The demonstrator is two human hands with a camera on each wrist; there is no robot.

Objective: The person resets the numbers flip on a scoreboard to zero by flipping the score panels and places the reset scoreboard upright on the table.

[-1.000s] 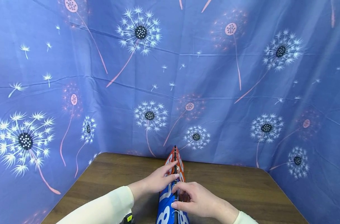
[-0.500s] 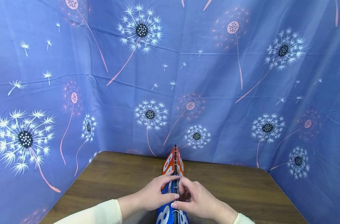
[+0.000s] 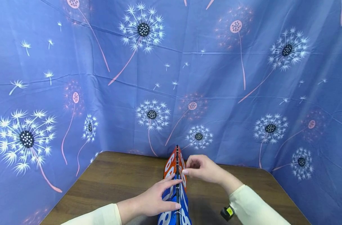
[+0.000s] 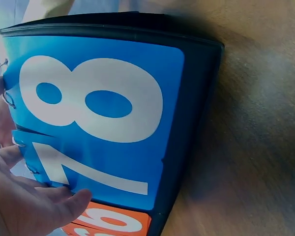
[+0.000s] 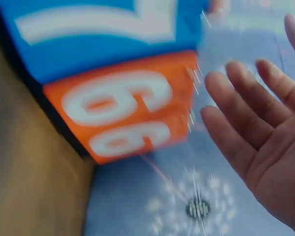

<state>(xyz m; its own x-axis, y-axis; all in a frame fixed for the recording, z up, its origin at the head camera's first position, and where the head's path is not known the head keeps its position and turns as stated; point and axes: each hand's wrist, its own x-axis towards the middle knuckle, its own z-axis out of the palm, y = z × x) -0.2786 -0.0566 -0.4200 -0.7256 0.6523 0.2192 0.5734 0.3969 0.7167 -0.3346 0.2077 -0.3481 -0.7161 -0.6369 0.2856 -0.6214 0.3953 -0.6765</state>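
Observation:
A tabletop flip scoreboard [image 3: 168,164] stands like a tent on the table, its ringed top edge facing me. Its near cards are blue and its far ones orange, with large white digits. My left hand [image 3: 157,200] rests on the ringed top from the left, over the blue cards. In the left wrist view, fingers of that hand lie by a blue card [image 4: 172,98] and its rings. Beside the orange half, my right hand [image 3: 204,170] hovers with loosely bent fingers. The right wrist view shows its palm [image 5: 280,172] holding nothing, apart from an orange card [image 5: 179,105].
The brown wooden table [image 3: 126,175] spreads on both sides of the scoreboard. A blue curtain [image 3: 171,78] printed with dandelions hangs behind and at the sides. A black and yellow device [image 3: 228,212] sits at the right wrist.
My left hand has come back toward me along the top edge, from the orange half to the blue cards. My right hand has left the blue cards and moved away, up beside the orange half.

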